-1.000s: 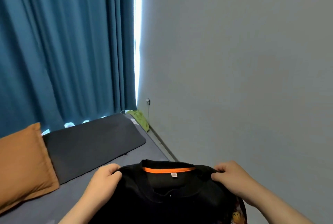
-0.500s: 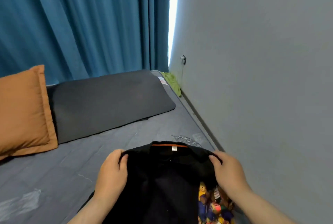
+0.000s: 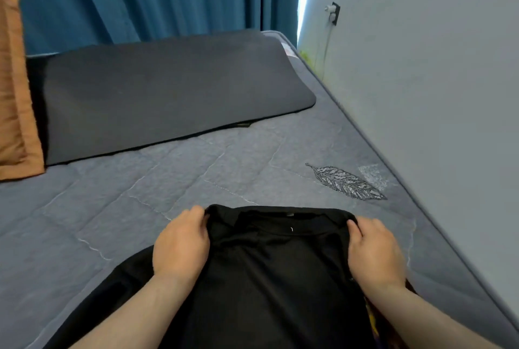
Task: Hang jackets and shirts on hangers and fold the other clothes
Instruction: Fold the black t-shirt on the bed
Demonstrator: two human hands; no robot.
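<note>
On the quilted grey bed (image 3: 196, 180), a smooth black shirt (image 3: 275, 272) lies flat, collar end away from the person, long axis running back toward them. Left hand (image 3: 181, 244) and right hand (image 3: 375, 253) each pinch a shoulder by curled fingers. Hem cut off below; something colourful peeks out lower right, unclear.

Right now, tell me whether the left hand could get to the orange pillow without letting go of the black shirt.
Probably not. The left hand grips the black shirt at its shoulder, and the orange pillow lies far off at the bed's left edge. Bare grey bedspread lies between, so nothing blocks it; the grip does.
</note>
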